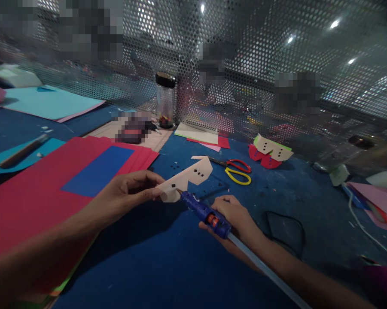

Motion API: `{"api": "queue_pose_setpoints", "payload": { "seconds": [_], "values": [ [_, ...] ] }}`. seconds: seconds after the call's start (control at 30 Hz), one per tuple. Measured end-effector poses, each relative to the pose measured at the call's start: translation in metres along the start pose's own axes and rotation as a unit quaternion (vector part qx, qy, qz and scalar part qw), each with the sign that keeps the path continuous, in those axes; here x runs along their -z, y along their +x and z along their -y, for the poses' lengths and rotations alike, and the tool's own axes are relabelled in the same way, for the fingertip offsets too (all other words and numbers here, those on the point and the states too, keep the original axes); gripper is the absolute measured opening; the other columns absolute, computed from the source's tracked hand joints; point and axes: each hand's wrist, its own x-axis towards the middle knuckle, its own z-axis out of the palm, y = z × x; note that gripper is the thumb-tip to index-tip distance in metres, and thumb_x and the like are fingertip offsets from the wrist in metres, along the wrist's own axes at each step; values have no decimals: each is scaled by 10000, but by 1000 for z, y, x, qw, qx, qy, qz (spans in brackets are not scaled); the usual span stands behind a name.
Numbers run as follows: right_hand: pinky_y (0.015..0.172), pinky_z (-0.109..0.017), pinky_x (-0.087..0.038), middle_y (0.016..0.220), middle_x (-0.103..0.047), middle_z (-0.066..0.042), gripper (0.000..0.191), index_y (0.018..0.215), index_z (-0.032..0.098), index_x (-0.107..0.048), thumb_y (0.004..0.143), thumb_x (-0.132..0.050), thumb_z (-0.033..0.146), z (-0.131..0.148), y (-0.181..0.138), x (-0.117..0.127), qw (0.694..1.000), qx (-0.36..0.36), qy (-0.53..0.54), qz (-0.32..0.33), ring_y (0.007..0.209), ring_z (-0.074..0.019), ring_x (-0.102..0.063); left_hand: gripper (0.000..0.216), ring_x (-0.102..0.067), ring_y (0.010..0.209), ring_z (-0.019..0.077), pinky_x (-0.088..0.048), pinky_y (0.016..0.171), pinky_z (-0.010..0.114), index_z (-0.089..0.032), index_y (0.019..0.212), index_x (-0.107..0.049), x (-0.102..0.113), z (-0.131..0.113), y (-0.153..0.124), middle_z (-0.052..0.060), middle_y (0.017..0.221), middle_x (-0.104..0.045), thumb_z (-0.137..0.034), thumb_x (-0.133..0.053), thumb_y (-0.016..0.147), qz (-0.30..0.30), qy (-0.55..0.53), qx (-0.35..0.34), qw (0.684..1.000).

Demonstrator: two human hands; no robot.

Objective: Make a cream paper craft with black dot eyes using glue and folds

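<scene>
My left hand (132, 189) pinches the left end of a cream paper cutout (188, 177) with small black squares on it. My right hand (233, 214) is wrapped round a blue glue gun (202, 208), and a long clear glue stick (260, 264) runs out of its back end. The gun's tip is at the cutout's surface, near a single black square; whether it touches cannot be made out. Just beyond the cutout lie scissors (238, 171) with one red and one yellow handle loop. Small black bits are scattered on the blue table (141, 266) around the cutout.
Red paper sheets (45, 189) with a blue strip (98, 171) lie at left, near a cutter-like tool (22, 151). A jar (166, 101) stands by the perforated metal wall (245, 56). Finished-looking cutouts (270, 151), a black cord loop (286, 214) and a white cable (364, 223) are at right.
</scene>
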Motion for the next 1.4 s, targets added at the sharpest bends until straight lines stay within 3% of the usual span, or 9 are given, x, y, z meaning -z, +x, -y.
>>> {"api": "queue_pose_setpoints", "payload": {
  "seconds": [0.17,0.47,0.53,0.6,0.7,1.0,1.2,1.4],
  "values": [
    [806,-359,-506,814,-691,18,118,911,275,-599,853,-702,274,0,1,2,1000,-6,9,28,776,-215,-656,239,-729,815,189,-574,760,280,-258,991,-769,1,0,0,29,911,-789,-466,-742,877,1,3,-7,1000],
    [747,-307,-490,796,-673,8,195,885,245,-584,812,-764,261,3,0,-3,999,7,-1,-41,749,-193,-633,254,-726,801,176,-574,767,256,-247,982,-763,-1,-2,0,17,856,-779,-470,-767,859,-5,-4,3,1000],
    [731,-311,-490,781,-665,-9,203,843,235,-568,844,-756,311,12,0,5,998,-24,26,-57,793,-210,-629,261,-722,794,182,-582,771,273,-247,979,-764,0,-2,0,22,853,-777,-476,-766,855,-10,-1,2,1000],
    [705,-299,-484,790,-662,-21,245,789,227,-556,917,-704,375,22,0,15,995,-56,76,-19,821,-209,-620,263,-718,791,186,-587,773,284,-244,978,-763,1,-3,1,26,855,-777,-477,-766,854,-17,0,4,1000],
    [680,-290,-484,795,-652,-7,299,833,225,-611,967,-644,489,28,-2,26,985,-103,139,-14,776,-182,-606,257,-713,782,183,-586,774,285,-243,972,-763,1,-3,1,24,844,-775,-471,-768,855,-29,-5,9,1000],
    [691,-304,-541,790,-686,-3,318,900,237,-675,959,-645,548,12,-7,22,971,-147,186,-23,727,-168,-646,281,-700,807,181,-568,792,278,-247,1016,-774,4,0,2,16,876,-788,-465,-791,839,-78,-12,41,996],
    [738,-366,-588,879,-741,-60,407,959,221,-722,885,-677,618,2,-11,22,951,-246,183,-42,774,-221,-714,232,-667,846,131,-513,749,168,-251,1043,-766,14,-2,-1,-53,890,-774,-421,-768,885,-144,-16,59,988],
    [730,-357,-560,772,-708,-26,397,922,219,-701,945,-606,604,-8,-5,34,965,-214,151,5,724,-201,-684,304,-670,890,126,-539,807,161,-223,1036,-750,20,-1,4,-36,919,-759,-403,-847,810,-180,-132,87,971]
  ]
}}
